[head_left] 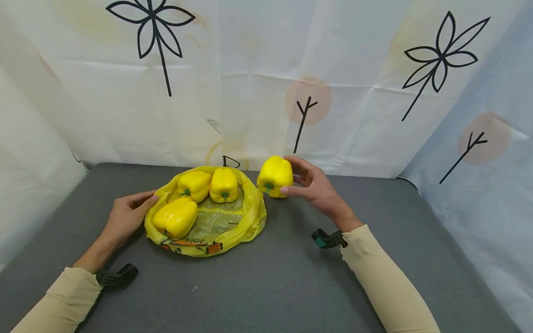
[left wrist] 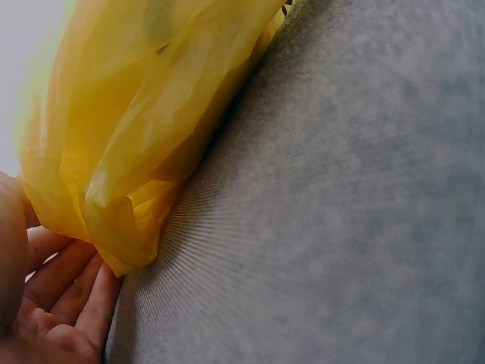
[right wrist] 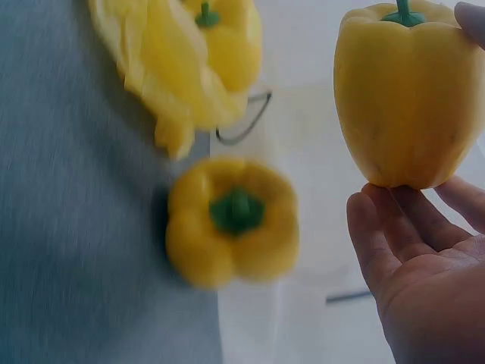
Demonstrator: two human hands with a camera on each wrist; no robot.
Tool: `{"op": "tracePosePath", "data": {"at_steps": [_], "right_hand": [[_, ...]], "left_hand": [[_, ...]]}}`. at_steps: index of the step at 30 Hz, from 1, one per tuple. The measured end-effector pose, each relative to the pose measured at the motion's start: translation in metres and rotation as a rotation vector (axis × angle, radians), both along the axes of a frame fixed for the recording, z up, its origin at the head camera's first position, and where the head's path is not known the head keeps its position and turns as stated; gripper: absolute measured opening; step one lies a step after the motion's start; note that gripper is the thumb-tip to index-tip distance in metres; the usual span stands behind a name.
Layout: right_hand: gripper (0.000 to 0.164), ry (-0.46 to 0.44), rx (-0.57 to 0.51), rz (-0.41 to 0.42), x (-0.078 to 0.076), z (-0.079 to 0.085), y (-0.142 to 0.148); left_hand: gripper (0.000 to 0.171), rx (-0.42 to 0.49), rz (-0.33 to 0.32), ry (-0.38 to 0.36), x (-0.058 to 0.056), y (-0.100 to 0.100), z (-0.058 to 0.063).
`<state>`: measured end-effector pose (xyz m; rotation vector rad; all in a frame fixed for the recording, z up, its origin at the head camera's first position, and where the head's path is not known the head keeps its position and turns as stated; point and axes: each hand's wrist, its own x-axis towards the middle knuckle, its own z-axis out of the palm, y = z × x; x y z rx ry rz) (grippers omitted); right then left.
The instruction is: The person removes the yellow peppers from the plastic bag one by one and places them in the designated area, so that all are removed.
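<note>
At the left, a yellow plastic bag [head_left: 254, 217] lies with its mouth spread wide and its rim rolled out. Inside it are three yellow bell peppers [head_left: 176, 217] with green stems. My left hand [head_left: 127, 215] pinches the bag's left rim between thumb and fingers; the left wrist view shows those fingers [left wrist: 68, 288] under the bag's edge. Just right of the bag, my right hand [head_left: 314, 187] holds a yellow bell pepper [right wrist: 409, 98] stem toward me, thumb near the stem end and fingertips at its base. Another bell pepper [right wrist: 231, 243] stands beyond it in the right wrist view.
A dark grey table [head_left: 266, 291] lies beneath everything. White printed cloth [head_left: 250, 92] hangs along its far edge, with more cloth at the left and right sides. Black bands [head_left: 118, 276] are worn on both wrists.
</note>
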<state>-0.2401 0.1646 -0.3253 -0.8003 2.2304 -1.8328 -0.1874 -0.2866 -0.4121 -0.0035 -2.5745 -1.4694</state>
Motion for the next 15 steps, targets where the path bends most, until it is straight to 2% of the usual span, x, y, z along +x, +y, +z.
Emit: {"op": "tracePosePath", "data": {"at_steps": [10, 15], "right_hand": [[0.071, -0.061, -0.076, -0.107, -0.011, -0.012, 0.044], [0.07, -0.098, -0.069, -0.138, -0.018, -0.019, 0.057]], "left_hand": [[0.058, -0.003, 0.002, -0.001, 0.0, 0.0, 0.001], [0.058, -0.007, 0.0, -0.002, 0.0, 0.0, 0.0]]}}
